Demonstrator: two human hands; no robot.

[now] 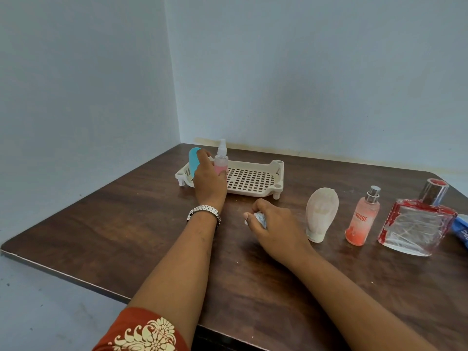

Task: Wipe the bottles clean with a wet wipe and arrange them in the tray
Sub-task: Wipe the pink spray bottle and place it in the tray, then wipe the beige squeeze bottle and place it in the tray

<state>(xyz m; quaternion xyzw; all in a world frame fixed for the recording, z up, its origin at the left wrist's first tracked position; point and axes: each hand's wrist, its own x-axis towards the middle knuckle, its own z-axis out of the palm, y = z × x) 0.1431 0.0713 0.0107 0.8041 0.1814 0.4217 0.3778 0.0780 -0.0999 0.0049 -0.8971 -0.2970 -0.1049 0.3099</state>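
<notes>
1. Two hands are working over the table (121, 224): the left hand (209, 182) is reaching forward to the left end of the tray (255, 190), arm stretched out, a watch (204, 212) sitting on the wrist
2. Its fingers are curling round the lower body of the spray bottle (221, 158), which is standing upright over the tray's left end
3. Closer in, the right hand (274, 225) is resting on the table in front of the tray, its fingers bunching a crumpled wipe (260, 219) against the thumb
4. A blue bottle (193, 160) is standing in the tray just left of the spray bottle, partly hiding behind the left hand
5. To the right of the right hand, a white bottle (321, 214), a pink bottle (363, 216) and a glass bottle (415, 224) are standing in a row on the table
6. The left hand is covering the spray bottle's base, so whether it is touching the tray floor is unclear
7. A blue packet (461, 230) is being cut off by the right edge, its lettering unreadable
</notes>
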